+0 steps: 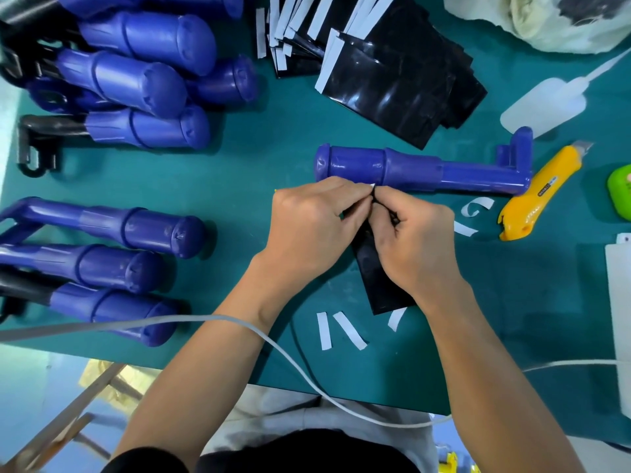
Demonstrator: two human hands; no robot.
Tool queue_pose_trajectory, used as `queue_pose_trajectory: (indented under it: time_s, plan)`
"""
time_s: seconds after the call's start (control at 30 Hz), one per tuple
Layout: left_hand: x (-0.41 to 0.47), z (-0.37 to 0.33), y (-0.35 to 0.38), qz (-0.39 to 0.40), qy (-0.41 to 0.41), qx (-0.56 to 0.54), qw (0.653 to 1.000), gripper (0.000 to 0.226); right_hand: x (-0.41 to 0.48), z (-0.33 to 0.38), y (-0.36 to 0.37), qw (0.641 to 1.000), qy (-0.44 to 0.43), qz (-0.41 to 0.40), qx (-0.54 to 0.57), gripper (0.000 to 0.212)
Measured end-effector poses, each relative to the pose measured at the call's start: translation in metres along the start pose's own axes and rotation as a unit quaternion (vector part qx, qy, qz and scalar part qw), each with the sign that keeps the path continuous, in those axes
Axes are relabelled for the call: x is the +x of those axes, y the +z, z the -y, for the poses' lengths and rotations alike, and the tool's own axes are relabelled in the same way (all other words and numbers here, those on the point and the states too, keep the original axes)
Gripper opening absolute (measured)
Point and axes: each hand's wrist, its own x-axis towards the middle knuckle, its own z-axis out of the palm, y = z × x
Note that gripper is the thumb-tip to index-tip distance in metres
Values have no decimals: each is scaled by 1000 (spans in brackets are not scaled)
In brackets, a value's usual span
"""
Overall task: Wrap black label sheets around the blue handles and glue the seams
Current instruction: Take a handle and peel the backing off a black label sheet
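A black label sheet hangs down from both my hands over the green mat. My left hand and my right hand pinch its top corner together, where a small white backing tip shows. Just beyond my fingers lies one blue handle, lengthwise, its cap to the left. A stack of black label sheets with white backing strips sits further back. A clear glue bottle with a long nozzle lies at the right.
Piles of blue handles lie at the upper left and lower left. A yellow utility knife rests right of the handle. Peeled white strips litter the green mat. A white cable crosses my left forearm.
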Motion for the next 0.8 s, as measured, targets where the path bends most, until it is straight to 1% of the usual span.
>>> queue_pose_trajectory:
  time_s: [0.1, 0.17, 0.27, 0.33, 0.47, 0.53, 0.63, 0.7, 0.8]
  plan:
    - [-1, 0, 2, -17, 1, 11, 1000, 9, -1, 1, 1, 1000, -4, 2, -9, 21]
    - [-2, -1, 4, -24, -21, 9, 999, 8, -1, 0, 2, 1000, -1, 5, -6, 20]
    - [-2, -5, 5, -17, -78, 6, 997, 8, -1, 0, 2, 1000, 9, 8, 2, 19]
    - [0, -8, 4, 0, -123, 6, 992, 8, -1, 0, 2, 1000, 15, 9, 11, 17]
    - [5, -10, 0, 41, -196, -57, 978, 8, 0, 0, 1, 998, 42, 17, 48, 16]
    - [6, -11, -1, 39, -206, -76, 975, 7, 1, -1, 1, 996, 52, 18, 63, 16]
    - [5, -12, -1, 28, -195, -89, 976, 7, 0, -2, 1, 995, 55, 20, 82, 17]
    - [4, -12, -1, 27, -191, -93, 977, 8, -1, -1, 0, 996, 49, 17, 74, 19]
    - [4, -11, -1, 36, -214, -109, 970, 9, -1, -1, 0, 998, 41, 11, 49, 19]
